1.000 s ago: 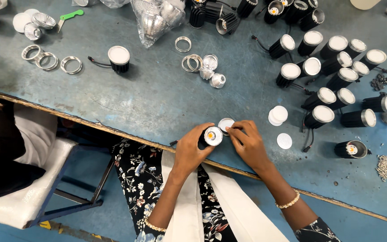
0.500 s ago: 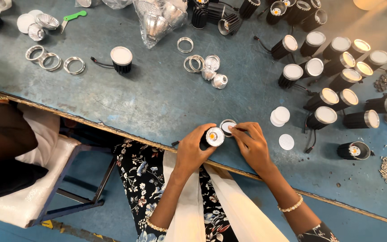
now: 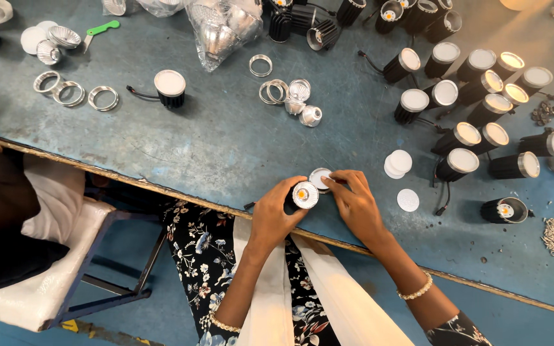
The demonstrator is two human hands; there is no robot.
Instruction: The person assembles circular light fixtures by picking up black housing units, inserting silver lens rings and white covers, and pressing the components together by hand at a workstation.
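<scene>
Your left hand [image 3: 276,214] clamps the black lamp body [image 3: 302,196] at the worktop's [image 3: 226,147] near edge; your right hand [image 3: 356,204] pinches the round lens [image 3: 320,178]; seating it squarely appears next.

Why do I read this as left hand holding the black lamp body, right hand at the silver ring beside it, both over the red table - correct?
Not quite: the table is blue, not red, as the head view shows. The left hand does hold the black lamp body, and the right hand is at the silver ring beside it.
</scene>
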